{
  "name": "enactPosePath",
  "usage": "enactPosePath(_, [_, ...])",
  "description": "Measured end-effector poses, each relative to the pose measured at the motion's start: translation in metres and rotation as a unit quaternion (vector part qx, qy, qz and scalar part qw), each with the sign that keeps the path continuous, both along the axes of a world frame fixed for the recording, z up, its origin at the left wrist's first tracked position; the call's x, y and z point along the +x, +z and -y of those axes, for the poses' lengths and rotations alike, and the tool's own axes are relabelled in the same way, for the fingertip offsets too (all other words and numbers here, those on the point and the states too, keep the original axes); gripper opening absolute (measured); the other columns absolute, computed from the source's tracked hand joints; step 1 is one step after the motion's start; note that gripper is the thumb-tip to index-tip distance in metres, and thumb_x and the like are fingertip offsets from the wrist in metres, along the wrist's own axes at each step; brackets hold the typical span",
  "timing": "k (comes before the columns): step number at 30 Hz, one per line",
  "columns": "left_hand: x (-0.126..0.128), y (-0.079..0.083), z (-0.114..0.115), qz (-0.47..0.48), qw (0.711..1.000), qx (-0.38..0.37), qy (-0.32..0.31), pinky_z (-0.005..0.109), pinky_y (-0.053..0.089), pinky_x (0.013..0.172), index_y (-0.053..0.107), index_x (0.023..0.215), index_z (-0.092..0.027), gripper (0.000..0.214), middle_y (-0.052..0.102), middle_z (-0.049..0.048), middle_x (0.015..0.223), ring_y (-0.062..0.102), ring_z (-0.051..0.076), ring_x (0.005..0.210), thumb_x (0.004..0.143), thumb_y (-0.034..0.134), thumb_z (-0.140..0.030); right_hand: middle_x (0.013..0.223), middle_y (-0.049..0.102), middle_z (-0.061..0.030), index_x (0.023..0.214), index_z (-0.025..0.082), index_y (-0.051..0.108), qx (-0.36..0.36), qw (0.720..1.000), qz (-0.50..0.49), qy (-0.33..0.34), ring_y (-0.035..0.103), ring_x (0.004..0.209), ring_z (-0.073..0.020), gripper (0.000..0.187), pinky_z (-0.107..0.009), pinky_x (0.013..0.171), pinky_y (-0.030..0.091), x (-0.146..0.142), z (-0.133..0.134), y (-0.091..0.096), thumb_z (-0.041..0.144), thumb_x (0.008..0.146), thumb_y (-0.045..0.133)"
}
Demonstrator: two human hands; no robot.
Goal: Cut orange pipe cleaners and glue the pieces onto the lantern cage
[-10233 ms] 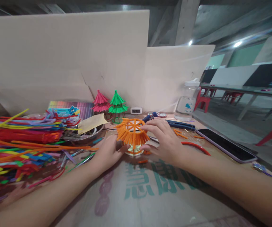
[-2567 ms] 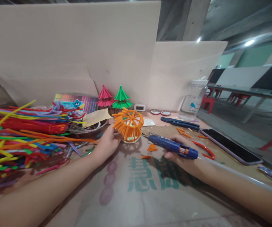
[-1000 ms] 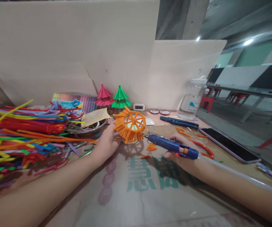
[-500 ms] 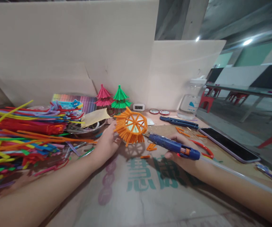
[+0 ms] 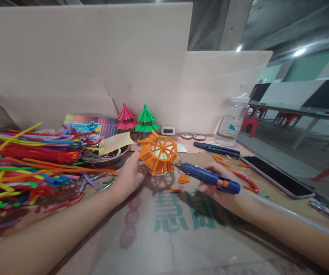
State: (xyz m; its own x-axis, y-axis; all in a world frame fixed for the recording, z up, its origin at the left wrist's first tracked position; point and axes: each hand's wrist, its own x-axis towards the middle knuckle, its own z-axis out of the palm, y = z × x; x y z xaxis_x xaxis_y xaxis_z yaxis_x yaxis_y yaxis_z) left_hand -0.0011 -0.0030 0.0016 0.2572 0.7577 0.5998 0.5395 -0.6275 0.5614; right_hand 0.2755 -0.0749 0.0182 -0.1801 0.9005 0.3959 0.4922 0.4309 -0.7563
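My left hand (image 5: 133,172) is closed on the left side of an orange wheel-shaped pipe-cleaner piece (image 5: 160,153), with spokes in its middle and short strips fanned along its left and lower rim. The piece is held tilted above the table; some of my fingers are hidden behind it. My right hand (image 5: 214,183) grips a blue glue gun (image 5: 207,176), a long clear glue stick (image 5: 293,217) trailing from its back. The gun's nozzle is at the lower right rim of the orange piece; whether it touches I cannot tell. Cut orange strips (image 5: 183,178) lie below.
Coloured pipe cleaners (image 5: 33,164) are heaped at left beside a metal bowl (image 5: 107,160). Behind stand a pink tree (image 5: 125,117), a green tree (image 5: 145,119) and a small clock (image 5: 168,130). At right are a blue cutter (image 5: 216,149), red-handled pliers (image 5: 249,181), a phone (image 5: 276,177) and a water bottle (image 5: 231,122).
Very little differs. The orange piece has tilted slightly in my left hand, and the glue gun's back end has shifted a touch to the left.
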Motion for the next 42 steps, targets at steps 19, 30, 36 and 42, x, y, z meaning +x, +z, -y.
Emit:
enactPosePath(19, [-0.003, -0.008, -0.006, 0.087, 0.985, -0.152, 0.003, 0.046, 0.054, 0.09, 0.059, 0.099, -0.019, 0.029, 0.072, 0.0088, 0.096, 0.068, 0.028, 0.096, 0.08, 0.06, -0.04, 0.09, 0.075, -0.0058, 0.095, 0.02, 0.072, -0.047, 0.988, 0.108, -0.099, 0.068, 0.085, -0.0236, 0.037, -0.031, 0.072, 0.052, 0.01, -0.086, 0.03, 0.053, 0.086, 0.057])
enactPosePath(30, [-0.008, -0.013, -0.01, 0.028, 0.987, -0.154, 0.027, 0.048, 0.05, 0.095, 0.058, 0.103, -0.016, 0.036, 0.068, 0.0126, 0.109, 0.064, 0.03, 0.107, 0.083, 0.061, -0.045, 0.086, 0.075, -0.0079, 0.098, 0.013, 0.072, -0.101, 0.968, 0.207, -0.1, 0.068, 0.074, -0.0188, 0.034, -0.023, 0.061, 0.048, 0.008, -0.184, 0.004, 0.044, 0.084, 0.066])
enactPosePath(36, [-0.006, -0.01, -0.007, 0.04, 0.986, -0.163, 0.002, 0.043, 0.053, 0.09, 0.057, 0.101, -0.018, 0.033, 0.069, 0.0092, 0.104, 0.066, 0.028, 0.104, 0.084, 0.06, -0.046, 0.097, 0.075, -0.0104, 0.102, 0.014, 0.071, -0.052, 0.95, 0.292, -0.099, 0.068, 0.087, -0.0237, 0.039, -0.026, 0.068, 0.047, 0.023, -0.181, 0.008, 0.047, 0.082, 0.067])
enactPosePath(42, [-0.005, -0.012, -0.008, 0.044, 0.986, -0.158, 0.017, 0.043, 0.053, 0.087, 0.056, 0.098, -0.017, 0.035, 0.069, 0.0102, 0.102, 0.067, 0.028, 0.099, 0.082, 0.06, -0.049, 0.098, 0.072, -0.0143, 0.089, 0.016, 0.07, 0.067, 0.925, 0.361, -0.098, 0.062, 0.1, -0.0283, 0.018, -0.033, 0.085, 0.041, 0.031, -0.127, 0.018, 0.031, 0.088, 0.061])
